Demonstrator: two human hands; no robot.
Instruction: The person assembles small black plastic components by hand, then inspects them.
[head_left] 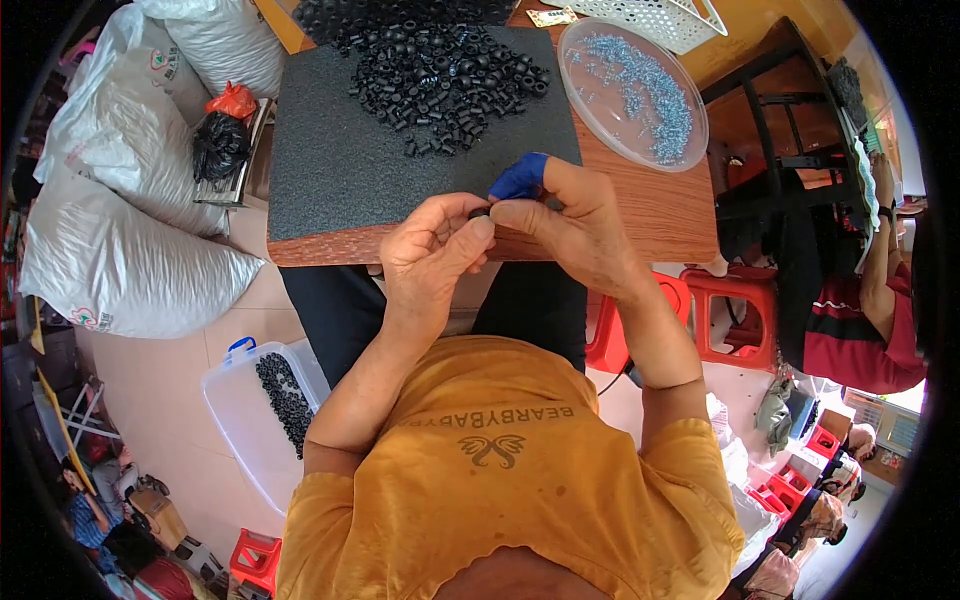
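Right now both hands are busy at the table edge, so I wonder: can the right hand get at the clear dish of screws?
Probably yes: the right hand sits close below the dish of screws, with only bare table between.

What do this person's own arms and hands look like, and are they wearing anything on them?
Both forearms are bare, coming out of short mustard-yellow T-shirt sleeves. The left hand wears nothing. The right hand has a blue finger cot over one fingertip. No watch, ring or bracelet shows on either.
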